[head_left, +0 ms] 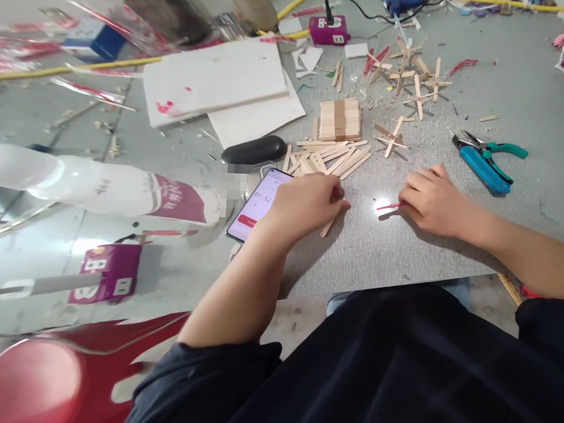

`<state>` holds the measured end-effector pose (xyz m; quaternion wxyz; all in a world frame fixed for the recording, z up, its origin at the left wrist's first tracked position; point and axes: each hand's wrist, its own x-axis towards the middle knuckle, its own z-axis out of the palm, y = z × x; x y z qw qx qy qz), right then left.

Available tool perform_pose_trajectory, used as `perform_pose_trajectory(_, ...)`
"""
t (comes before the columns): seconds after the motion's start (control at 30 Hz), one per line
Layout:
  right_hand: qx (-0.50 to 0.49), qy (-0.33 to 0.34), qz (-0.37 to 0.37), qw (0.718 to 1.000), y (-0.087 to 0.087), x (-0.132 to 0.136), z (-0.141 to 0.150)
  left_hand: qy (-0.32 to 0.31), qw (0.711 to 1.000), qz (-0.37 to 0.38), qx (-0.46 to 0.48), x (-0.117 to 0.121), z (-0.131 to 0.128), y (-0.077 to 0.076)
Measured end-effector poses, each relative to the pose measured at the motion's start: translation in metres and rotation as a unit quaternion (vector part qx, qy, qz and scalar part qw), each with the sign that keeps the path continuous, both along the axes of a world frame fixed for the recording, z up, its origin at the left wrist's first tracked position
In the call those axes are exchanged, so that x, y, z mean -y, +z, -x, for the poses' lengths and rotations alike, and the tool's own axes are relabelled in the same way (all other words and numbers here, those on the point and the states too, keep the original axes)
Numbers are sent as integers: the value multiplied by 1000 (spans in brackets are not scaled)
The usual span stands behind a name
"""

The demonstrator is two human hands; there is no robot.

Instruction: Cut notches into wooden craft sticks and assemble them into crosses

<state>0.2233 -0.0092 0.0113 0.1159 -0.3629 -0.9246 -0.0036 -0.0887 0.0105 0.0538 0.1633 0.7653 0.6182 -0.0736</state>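
Observation:
My left hand (305,203) is closed, its fingers curled over the table beside the phone (254,204). From under its fingertips juts the end of a wooden craft stick (328,227), pinched there. My right hand (434,202) is closed too, with a thin red strip (389,206) poking out leftward from its fingers over a bright glare spot. Just beyond my left hand lies a loose pile of craft sticks (333,156). Behind that is a banded bundle of craft sticks (351,120). Crossed craft sticks (392,138) rest farther off, between my hands.
Green-handled pliers (500,148) and a blue-handled tool (484,169) lie right. More crossed sticks (418,96) are at the back. A blue glue gun (403,1), purple power socket (330,30), white foam board (217,78), black case (254,150) and white bottle (101,182) surround the area.

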Motion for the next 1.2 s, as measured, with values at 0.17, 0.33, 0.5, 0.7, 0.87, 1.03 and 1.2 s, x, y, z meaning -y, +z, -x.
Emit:
perform_pose_trajectory(0.17, -197, -24, -5, 980, 13, -4, -13, -23, 999, 22, -31, 1, -9, -6)
perform_pose_trajectory(0.33, -298, -106, 51, 947, 12, -11, -20, -42, 999, 9, -14, 4, -11, -7)
perform_pose_trajectory(0.5, -289, -155, 117, 937, 14, -20, -20, -75, 994, 21, 81, 6, -14, -16)
perform_pose_trajectory(0.7, -280, -166, 126, 937, 17, -26, -25, -97, 992, 30, 81, 8, -21, -19)
perform_pose_trajectory(0.87, -300, -157, 160, 927, 18, -29, -26, -112, 990, 43, 78, 5, -18, -19)
perform_pose_trajectory(1.03, -368, -120, 245, 889, 16, -30, -25, -153, 968, 45, 195, 3, -10, -17)
perform_pose_trajectory(1.2, -460, -122, 327, 817, 16, -32, -24, -75, 931, 31, 355, 6, -10, -12)
